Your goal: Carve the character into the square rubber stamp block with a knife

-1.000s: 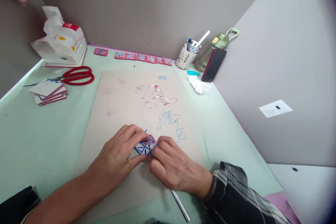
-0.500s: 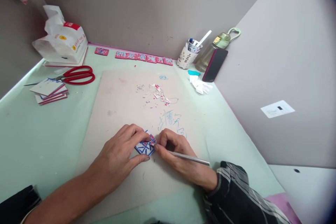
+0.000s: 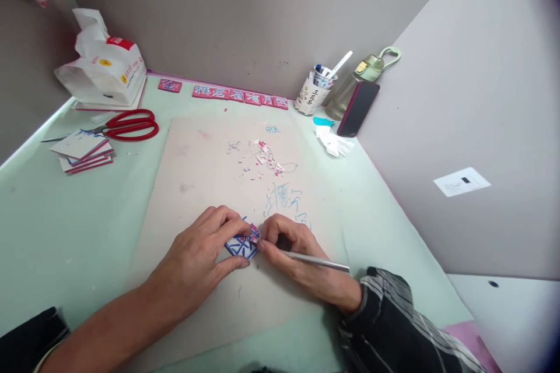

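Under the fingers of my left hand is a small square tile, white with blue strokes and some pink-red cut patches. My thumb presses its near edge and my fingers its far side, so the hand is closed on it. My right hand grips a slim silver craft knife like a pen. The tool's tip meets the right part of the tile, partly hidden by my fingertips. Both hands rest on a beige board.
Pink and white scraps lie on the board beyond my hands. Red-handled scissors and stacked blank tiles are at left. Carved pink tiles line the back wall. A pen cup, bottle and phone stand at back right.
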Demonstrator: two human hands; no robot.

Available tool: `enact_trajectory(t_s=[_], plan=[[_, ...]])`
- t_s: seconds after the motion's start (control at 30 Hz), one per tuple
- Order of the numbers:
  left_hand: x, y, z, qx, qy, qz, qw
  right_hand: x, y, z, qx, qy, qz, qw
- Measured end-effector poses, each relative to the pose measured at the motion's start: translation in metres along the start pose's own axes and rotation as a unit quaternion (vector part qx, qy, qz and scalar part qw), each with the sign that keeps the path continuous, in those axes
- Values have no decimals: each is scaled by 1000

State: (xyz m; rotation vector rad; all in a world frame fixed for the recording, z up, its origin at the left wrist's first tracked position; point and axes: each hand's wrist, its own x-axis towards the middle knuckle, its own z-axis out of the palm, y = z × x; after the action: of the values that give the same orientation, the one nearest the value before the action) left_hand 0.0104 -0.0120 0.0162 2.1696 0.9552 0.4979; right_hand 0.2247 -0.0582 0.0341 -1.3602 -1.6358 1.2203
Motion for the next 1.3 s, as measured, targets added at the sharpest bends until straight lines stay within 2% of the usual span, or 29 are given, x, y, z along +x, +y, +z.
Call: enact_trajectory(t_s=[0.33, 0.57, 0.77, 1.07, 1.3], plan=[[-1, -2, 0, -9, -3, 0, 1000, -1, 3, 1, -5, 0, -5, 1000], [-3, 1, -11, -10, -40, 27, 999, 1, 1, 0, -13, -9, 2, 1000], [6, 2, -16, 40, -47, 58, 996, 1, 0, -1, -30, -14, -6, 999], [15, 13, -19, 127, -100, 30, 986, 1, -3, -2, -45, -31, -24, 998], [14, 10, -15, 143, -80, 48, 985, 1, -7, -5, -42, -36, -8, 998]])
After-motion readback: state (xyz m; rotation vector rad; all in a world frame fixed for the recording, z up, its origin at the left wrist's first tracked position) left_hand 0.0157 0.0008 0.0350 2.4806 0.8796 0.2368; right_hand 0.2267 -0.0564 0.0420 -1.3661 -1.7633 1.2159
